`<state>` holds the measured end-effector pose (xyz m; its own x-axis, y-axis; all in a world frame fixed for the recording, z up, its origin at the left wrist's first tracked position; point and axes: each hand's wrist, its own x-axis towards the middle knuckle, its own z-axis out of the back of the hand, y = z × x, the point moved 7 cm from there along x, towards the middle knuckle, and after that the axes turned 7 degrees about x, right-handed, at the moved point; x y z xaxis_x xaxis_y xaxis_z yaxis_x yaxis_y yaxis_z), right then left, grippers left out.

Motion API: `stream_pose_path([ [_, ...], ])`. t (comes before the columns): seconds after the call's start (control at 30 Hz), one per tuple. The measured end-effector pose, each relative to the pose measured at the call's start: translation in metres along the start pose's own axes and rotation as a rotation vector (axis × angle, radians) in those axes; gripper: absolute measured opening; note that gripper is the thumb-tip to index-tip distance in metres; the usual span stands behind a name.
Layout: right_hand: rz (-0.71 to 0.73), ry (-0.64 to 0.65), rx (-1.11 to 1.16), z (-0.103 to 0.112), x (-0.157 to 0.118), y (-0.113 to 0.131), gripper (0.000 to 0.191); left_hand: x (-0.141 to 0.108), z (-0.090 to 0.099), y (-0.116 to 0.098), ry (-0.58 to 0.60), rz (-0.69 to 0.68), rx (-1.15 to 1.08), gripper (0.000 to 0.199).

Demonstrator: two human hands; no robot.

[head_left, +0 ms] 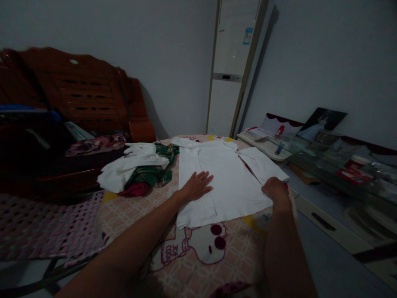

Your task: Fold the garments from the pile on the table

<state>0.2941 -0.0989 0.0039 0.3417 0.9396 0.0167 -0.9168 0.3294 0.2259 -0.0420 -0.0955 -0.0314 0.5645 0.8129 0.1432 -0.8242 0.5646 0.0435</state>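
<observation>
A white shirt (229,178) lies spread on a table under a patterned cloth (204,265). Its left side is folded inward, with a sleeve lying over the body. My left hand (197,186) rests flat on that folded part, fingers apart. At the right edge, my right hand (276,191) is closed on the shirt's right sleeve (263,163), which sticks out sideways. A narrow gap shows between this sleeve and the body of the shirt.
Left of the shirt is a pile of clothes (136,165), white, green and dark pink. A wooden bench (87,91) and a woven pink seat (49,227) stand at the left. On the right is a glass-topped cabinet (328,161) with papers and a photo. A tall air conditioner (229,58) stands behind.
</observation>
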Motion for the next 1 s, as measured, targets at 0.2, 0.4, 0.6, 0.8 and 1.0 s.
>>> stream_pose_path([
  [0.2,0.019,-0.01,0.122,0.008,-0.001,0.006,0.021,0.0,0.002,0.0,-0.011,-0.005,-0.018,0.058],
  [0.4,0.397,0.181,0.466,0.007,-0.034,0.09,0.011,0.002,0.003,0.001,-0.062,-0.015,-0.114,0.055],
  [0.6,0.534,0.61,0.645,-0.028,-0.075,0.139,0.007,0.013,0.024,-0.033,-0.116,-0.179,-0.388,0.052],
  [0.8,0.331,0.494,0.801,-0.026,-0.034,0.129,0.017,0.018,0.026,-0.059,-0.105,-0.221,-0.419,0.05],
  [1.0,0.273,-0.016,0.691,-0.018,0.051,0.12,0.023,0.012,0.023,-0.058,-0.149,-0.285,-0.522,0.062],
])
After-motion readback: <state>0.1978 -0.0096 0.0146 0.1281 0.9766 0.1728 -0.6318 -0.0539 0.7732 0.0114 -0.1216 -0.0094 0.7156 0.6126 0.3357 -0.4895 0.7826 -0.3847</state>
